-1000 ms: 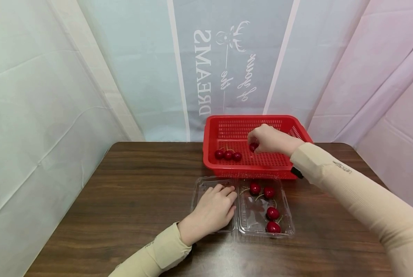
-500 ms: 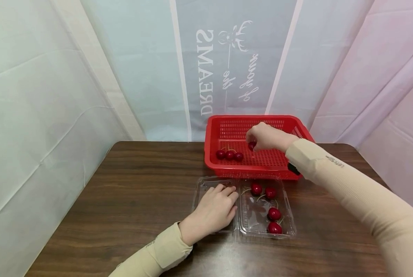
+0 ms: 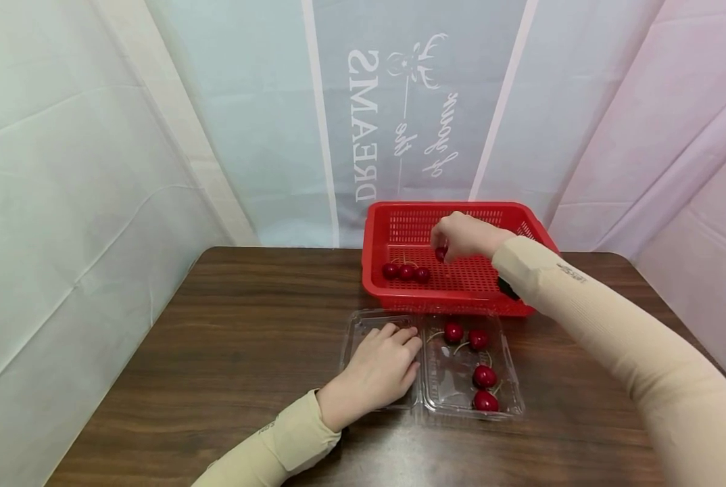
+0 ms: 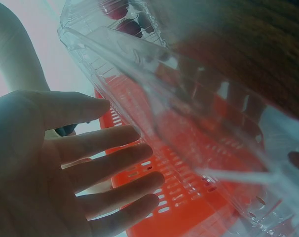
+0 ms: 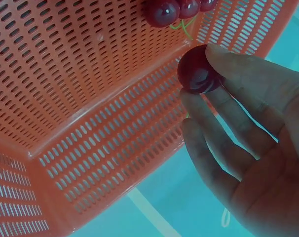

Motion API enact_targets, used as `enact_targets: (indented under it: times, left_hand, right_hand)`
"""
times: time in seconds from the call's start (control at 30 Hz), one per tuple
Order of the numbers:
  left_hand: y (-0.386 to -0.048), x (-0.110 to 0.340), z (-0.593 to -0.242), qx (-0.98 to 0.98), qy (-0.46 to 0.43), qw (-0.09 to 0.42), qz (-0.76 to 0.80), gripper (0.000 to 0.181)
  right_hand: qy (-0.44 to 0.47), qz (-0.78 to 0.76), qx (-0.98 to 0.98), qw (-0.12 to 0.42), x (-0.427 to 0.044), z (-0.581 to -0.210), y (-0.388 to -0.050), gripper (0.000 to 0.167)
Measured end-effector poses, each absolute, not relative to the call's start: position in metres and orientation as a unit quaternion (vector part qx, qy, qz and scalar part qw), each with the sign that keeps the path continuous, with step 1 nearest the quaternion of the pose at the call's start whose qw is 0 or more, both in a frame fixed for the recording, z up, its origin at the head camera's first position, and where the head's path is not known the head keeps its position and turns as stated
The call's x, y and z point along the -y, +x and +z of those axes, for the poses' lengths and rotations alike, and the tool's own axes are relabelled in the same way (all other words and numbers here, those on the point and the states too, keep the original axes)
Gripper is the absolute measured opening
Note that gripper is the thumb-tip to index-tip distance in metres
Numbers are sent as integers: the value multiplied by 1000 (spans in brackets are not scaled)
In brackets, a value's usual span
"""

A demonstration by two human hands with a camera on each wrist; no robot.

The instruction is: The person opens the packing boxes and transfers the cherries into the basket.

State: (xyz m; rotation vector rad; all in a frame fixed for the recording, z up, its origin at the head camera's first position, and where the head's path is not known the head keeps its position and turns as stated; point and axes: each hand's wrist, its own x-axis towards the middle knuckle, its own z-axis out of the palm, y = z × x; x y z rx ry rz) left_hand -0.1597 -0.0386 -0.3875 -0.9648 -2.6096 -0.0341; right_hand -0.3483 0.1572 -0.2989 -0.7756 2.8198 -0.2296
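Note:
Over the red basket [image 3: 460, 297], the right hand [image 3: 468, 237] pinches a dark red cherry [image 3: 441, 253]; in the right wrist view thumb and fingertips of the hand [image 5: 248, 123] hold this cherry [image 5: 199, 70]. Three cherries [image 3: 406, 272] with stems lie in a row at the basket's left. The left hand [image 3: 378, 368] rests with extended fingers on the left half of an opened clear plastic box [image 3: 432, 406]. In the left wrist view the hand [image 4: 85, 158] shows spread fingers beside the clear plastic. Several cherries [image 3: 485, 377] lie in the box's right half.
A brown wooden table [image 3: 247, 325] carries the basket and the box, the basket standing just behind the box. Pale cloth curtains [image 3: 265, 135] with mirrored lettering hang behind and on both sides.
The right hand has shifted slightly left over the basket, still pinching the cherry. The left hand stays on the box. Basket and box appear slightly further right as the head view shifts.

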Motion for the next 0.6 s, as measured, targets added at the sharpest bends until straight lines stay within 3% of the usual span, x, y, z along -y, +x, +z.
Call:
enact_targets:
  times: [0.6]
  left_hand:
    - [-160,37,-388,923,-341,179,-11,23]
  right_hand:
    - [-243,-88,-957,131,-158,-306,-371,28]
